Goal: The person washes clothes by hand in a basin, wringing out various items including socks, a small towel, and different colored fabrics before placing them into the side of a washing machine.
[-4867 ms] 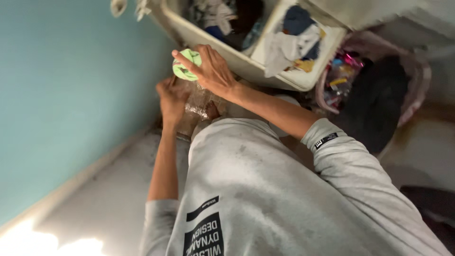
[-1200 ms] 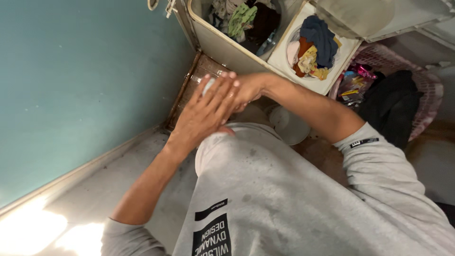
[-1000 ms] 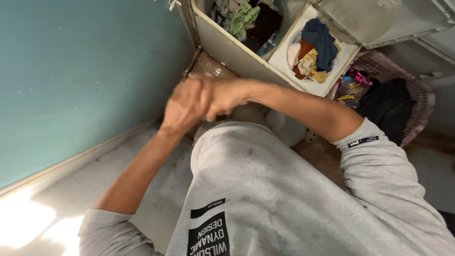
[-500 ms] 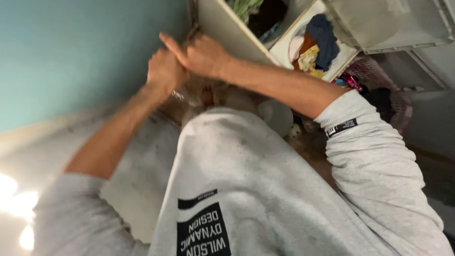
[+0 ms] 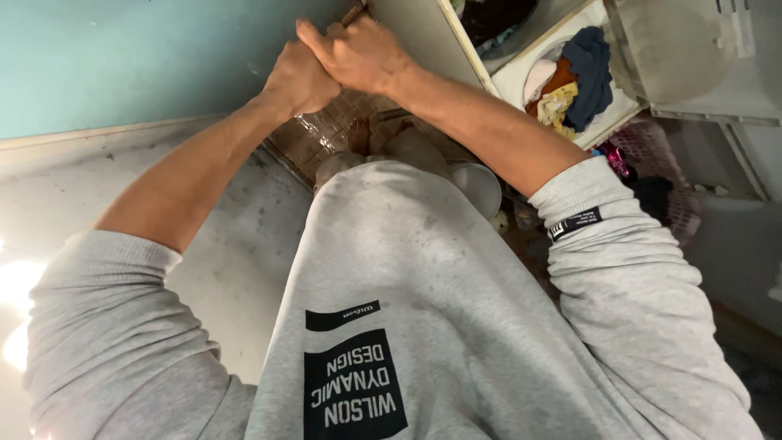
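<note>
my left hand (image 5: 297, 77) and right hand (image 5: 358, 53) are pressed together up by the corner of the washing machine (image 5: 423, 37), fingers curled shut; whether anything sits between them i cannot tell. below them lies a wet tiled floor (image 5: 314, 143) with a white bowl (image 5: 479, 187) near my feet. if my hands are soapy, i judge drips could make those tiles slick. the machine's open tub (image 5: 574, 77) holds a heap of clothes, blue, orange and yellow. beside it a pink basket (image 5: 652, 151) holds dark cloth and small bright bits.
</note>
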